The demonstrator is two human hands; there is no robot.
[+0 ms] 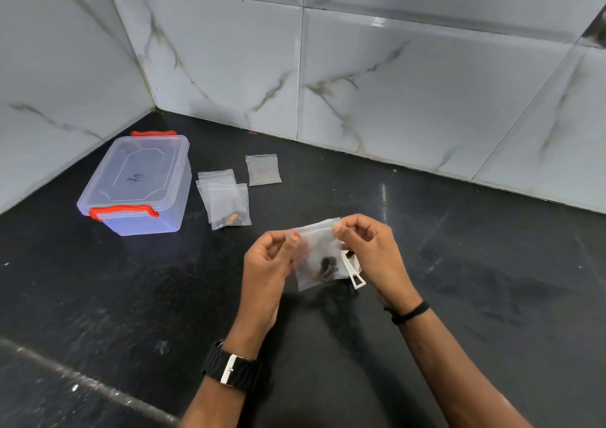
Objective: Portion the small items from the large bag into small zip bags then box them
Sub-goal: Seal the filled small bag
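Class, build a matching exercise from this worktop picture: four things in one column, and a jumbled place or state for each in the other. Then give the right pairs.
Things
1. plastic box
2. zip bag with dark items
3. lone empty zip bag
4. pile of zip bags

Places or states
A. lying alone nearest the back wall tiles
B. pinched at its top edge by left hand and right hand
C. lid on, with red clasps
D. overlapping one another, just right of the box

Pairs: 1-C, 2-B, 3-A, 4-D
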